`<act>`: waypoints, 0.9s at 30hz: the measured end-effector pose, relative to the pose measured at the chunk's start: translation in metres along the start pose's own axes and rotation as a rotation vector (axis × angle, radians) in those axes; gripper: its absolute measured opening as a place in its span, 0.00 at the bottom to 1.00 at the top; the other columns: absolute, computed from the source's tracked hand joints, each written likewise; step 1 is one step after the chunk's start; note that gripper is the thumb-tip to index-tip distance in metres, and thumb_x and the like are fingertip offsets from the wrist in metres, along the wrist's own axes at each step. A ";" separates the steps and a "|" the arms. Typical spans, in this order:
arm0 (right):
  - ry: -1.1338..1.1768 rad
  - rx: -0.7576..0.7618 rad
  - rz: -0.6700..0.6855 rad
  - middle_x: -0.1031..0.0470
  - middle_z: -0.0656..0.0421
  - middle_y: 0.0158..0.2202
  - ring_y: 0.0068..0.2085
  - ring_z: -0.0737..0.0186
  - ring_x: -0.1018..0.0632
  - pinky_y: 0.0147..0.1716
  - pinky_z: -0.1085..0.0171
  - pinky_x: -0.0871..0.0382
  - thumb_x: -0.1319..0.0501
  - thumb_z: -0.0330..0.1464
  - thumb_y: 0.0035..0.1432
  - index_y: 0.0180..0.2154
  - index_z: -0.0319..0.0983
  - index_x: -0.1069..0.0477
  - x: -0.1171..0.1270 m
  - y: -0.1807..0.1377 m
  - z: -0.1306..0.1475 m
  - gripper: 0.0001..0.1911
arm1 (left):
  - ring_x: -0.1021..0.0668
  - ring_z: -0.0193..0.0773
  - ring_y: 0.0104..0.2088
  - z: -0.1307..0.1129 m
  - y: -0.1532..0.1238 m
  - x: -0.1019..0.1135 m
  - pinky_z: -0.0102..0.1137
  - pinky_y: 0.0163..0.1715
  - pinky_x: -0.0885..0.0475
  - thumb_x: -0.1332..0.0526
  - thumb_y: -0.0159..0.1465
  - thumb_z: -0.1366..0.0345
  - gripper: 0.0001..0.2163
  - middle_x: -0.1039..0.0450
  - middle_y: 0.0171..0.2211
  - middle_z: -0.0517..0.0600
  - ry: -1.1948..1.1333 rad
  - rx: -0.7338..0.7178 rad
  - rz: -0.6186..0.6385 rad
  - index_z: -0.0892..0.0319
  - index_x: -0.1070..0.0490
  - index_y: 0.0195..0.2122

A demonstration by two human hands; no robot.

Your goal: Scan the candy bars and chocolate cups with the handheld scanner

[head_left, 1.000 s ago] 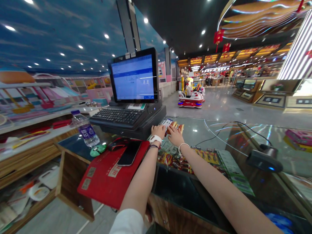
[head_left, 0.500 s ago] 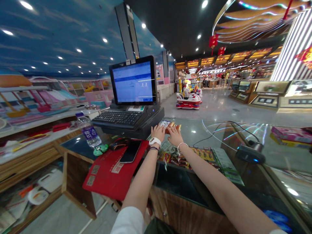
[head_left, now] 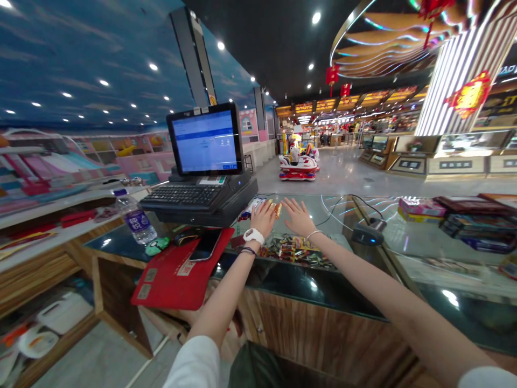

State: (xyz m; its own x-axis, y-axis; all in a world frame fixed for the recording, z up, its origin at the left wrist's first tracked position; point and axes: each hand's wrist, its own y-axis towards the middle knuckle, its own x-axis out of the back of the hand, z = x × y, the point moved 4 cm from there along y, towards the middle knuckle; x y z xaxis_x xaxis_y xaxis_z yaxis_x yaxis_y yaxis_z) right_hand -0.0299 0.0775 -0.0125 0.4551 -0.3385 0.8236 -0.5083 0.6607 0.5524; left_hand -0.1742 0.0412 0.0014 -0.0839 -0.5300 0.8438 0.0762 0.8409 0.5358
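On the glass counter point(head_left: 335, 215), a small orange-gold packet point(head_left: 277, 209) lies right beside the fingers of my left hand point(head_left: 262, 220). That hand, with a white watch at the wrist, rests palm down with fingers stretched forward and touches the packet's edge. A silver and blue packet point(head_left: 254, 203) sits just beyond it, partly covered. My right hand point(head_left: 299, 217) is open, fingers spread, a short way right of the orange-gold packet and apart from it. Many small coloured packets point(head_left: 297, 249) show below and between my wrists.
A register screen with keyboard point(head_left: 181, 196) stands at left. Nearer are a water bottle point(head_left: 137, 221), a phone point(head_left: 205, 245) and a red mat point(head_left: 177, 280). A black scanner device point(head_left: 367, 233) with a cable is at right, near stacked boxes point(head_left: 476, 223).
My right hand has moved right, off the orange-gold packet, and its fingers have spread. My left hand stays by the packets. The view has turned right.
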 end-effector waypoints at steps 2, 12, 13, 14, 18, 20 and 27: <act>-0.035 0.017 -0.011 0.50 0.54 0.71 0.71 0.48 0.47 0.68 0.42 0.55 0.46 0.32 0.59 0.69 0.38 0.49 0.017 -0.015 -0.010 0.37 | 0.40 0.45 0.68 -0.021 -0.002 0.006 0.51 0.69 0.53 0.53 0.71 0.62 0.21 0.39 0.67 0.49 -0.004 -0.049 -0.018 0.52 0.36 0.64; -0.159 -0.008 -0.055 0.48 0.55 0.71 0.70 0.48 0.45 0.67 0.42 0.54 0.46 0.34 0.61 0.69 0.40 0.49 0.086 -0.101 -0.066 0.35 | 0.39 0.45 0.67 -0.137 -0.009 0.017 0.51 0.69 0.52 0.53 0.72 0.60 0.21 0.39 0.67 0.49 -0.083 -0.239 -0.019 0.51 0.38 0.65; -0.167 -0.020 -0.063 0.48 0.55 0.71 0.70 0.48 0.44 0.67 0.43 0.54 0.46 0.35 0.61 0.69 0.40 0.49 0.091 -0.111 -0.073 0.35 | 0.39 0.45 0.67 -0.148 -0.010 0.016 0.51 0.69 0.52 0.53 0.72 0.60 0.21 0.39 0.67 0.49 -0.093 -0.265 -0.009 0.51 0.38 0.65; -0.177 -0.033 -0.071 0.48 0.54 0.71 0.70 0.48 0.44 0.67 0.43 0.54 0.47 0.35 0.61 0.69 0.40 0.49 0.097 -0.120 -0.079 0.35 | 0.39 0.45 0.68 -0.159 -0.010 0.015 0.52 0.69 0.52 0.53 0.72 0.59 0.21 0.39 0.67 0.48 -0.102 -0.290 -0.001 0.52 0.38 0.65; -0.217 -0.089 -0.094 0.46 0.54 0.70 0.70 0.50 0.45 0.67 0.43 0.53 0.47 0.35 0.62 0.69 0.41 0.51 0.119 -0.156 -0.107 0.36 | 0.40 0.46 0.68 -0.202 -0.011 0.010 0.52 0.69 0.52 0.53 0.72 0.59 0.21 0.39 0.67 0.48 -0.133 -0.383 0.024 0.52 0.38 0.65; -0.232 -0.128 -0.101 0.46 0.54 0.70 0.70 0.50 0.44 0.67 0.42 0.53 0.47 0.36 0.62 0.69 0.40 0.51 0.129 -0.173 -0.121 0.35 | 0.40 0.46 0.68 -0.223 -0.011 0.007 0.53 0.69 0.53 0.53 0.72 0.59 0.21 0.39 0.67 0.49 -0.154 -0.429 0.034 0.53 0.38 0.64; -0.261 -0.306 -0.145 0.45 0.53 0.70 0.69 0.48 0.43 0.67 0.41 0.55 0.47 0.35 0.61 0.69 0.41 0.50 0.161 -0.230 -0.166 0.35 | 0.41 0.46 0.68 -0.294 -0.013 -0.007 0.53 0.69 0.54 0.51 0.71 0.60 0.21 0.38 0.66 0.50 -0.251 -0.585 0.059 0.51 0.38 0.64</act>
State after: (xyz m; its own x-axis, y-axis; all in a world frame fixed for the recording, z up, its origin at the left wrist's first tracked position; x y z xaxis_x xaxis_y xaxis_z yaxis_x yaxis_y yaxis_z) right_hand 0.2818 -0.0178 -0.0287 0.2862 -0.5749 0.7666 -0.1944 0.7486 0.6339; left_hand 0.1170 0.0015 -0.0026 -0.2873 -0.3832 0.8778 0.6114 0.6321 0.4760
